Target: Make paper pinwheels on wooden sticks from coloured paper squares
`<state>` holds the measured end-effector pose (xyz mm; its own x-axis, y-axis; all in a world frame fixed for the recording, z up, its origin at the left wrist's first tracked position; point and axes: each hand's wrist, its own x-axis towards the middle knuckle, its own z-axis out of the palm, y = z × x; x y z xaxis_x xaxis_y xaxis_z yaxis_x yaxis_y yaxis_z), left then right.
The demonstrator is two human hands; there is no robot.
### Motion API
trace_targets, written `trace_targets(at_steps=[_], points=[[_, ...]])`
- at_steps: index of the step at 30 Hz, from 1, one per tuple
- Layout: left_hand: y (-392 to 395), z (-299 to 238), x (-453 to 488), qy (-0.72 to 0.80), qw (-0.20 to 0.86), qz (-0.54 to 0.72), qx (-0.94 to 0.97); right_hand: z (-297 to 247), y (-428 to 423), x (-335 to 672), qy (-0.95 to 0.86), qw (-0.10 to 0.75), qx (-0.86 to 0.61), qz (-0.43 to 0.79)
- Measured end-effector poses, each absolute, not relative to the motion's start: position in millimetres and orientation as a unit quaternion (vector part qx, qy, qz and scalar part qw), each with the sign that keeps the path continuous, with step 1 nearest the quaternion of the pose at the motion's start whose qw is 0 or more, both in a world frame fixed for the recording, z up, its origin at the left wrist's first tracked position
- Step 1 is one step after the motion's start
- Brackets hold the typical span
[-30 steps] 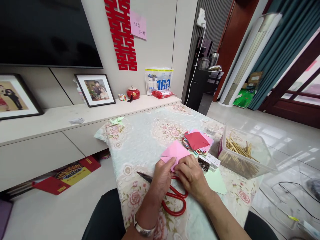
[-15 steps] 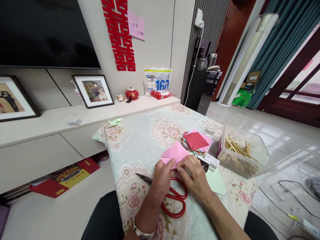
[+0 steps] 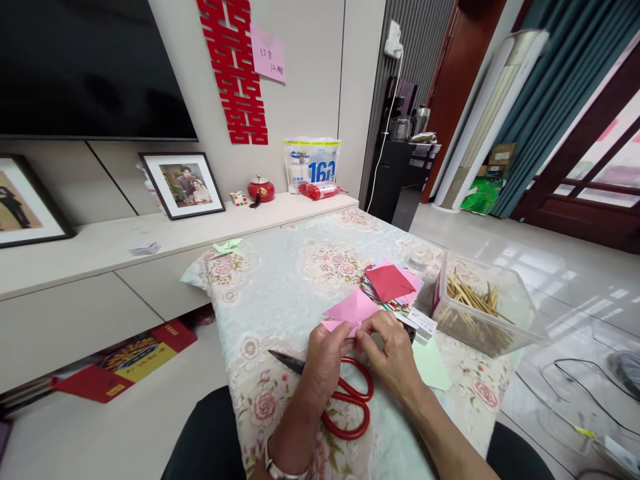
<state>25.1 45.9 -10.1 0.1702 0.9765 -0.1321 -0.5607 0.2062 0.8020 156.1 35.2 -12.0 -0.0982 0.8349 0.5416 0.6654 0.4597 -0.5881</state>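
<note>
A sheet of pink paper (image 3: pixel 353 306) with cut or folded flaps is pinched between both hands above the table. My left hand (image 3: pixel 327 353) is closed on its lower left edge, thumb on top. My right hand (image 3: pixel 387 347) pinches the paper's lower right, its fingertips close to the left thumb; whether a small item is between them is hidden. Red-handled scissors (image 3: pixel 350 417) lie under and beside my left wrist, blades pointing left. Just behind the right hand sit a small white box (image 3: pixel 421 322) and a pale green paper sheet (image 3: pixel 433 363).
A stack of coloured paper squares (image 3: pixel 393 283) lies beyond the hands. To the right stands a clear plastic bin (image 3: pixel 520 320) of thin sticks, with a tape roll (image 3: pixel 421 257) behind it. A green paper pinwheel (image 3: pixel 229 247) rests at the table's far left corner.
The fingertips have shifted slightly on the pink paper, and a flap has moved near the right thumb. Both hands keep their hold. The whole view has shifted a little.
</note>
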Motion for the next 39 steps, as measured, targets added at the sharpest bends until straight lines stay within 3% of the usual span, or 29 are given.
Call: trace_targets(at_steps=[16,29,33,39], points=[[46.1,-18.4,26.0,0.332,0.687,0.55,0.34,-14.4,36.6,156.3,-0.723,0.434,-0.532,0.078],[50.6,-31.0,26.9,0.393,0.612,0.558,0.398,-15.9,36.9,155.6,-0.717,0.443,-0.53,0.096],[49.8,-24.1,26.9,0.389,0.636,0.556,0.367,-11.9,35.1,155.0,-0.719,0.444,-0.525,0.101],[45.3,-9.2,20.8,0.363,0.7,0.512,0.341,5.6,33.9,172.4,-0.67,0.517,-0.526,0.084]])
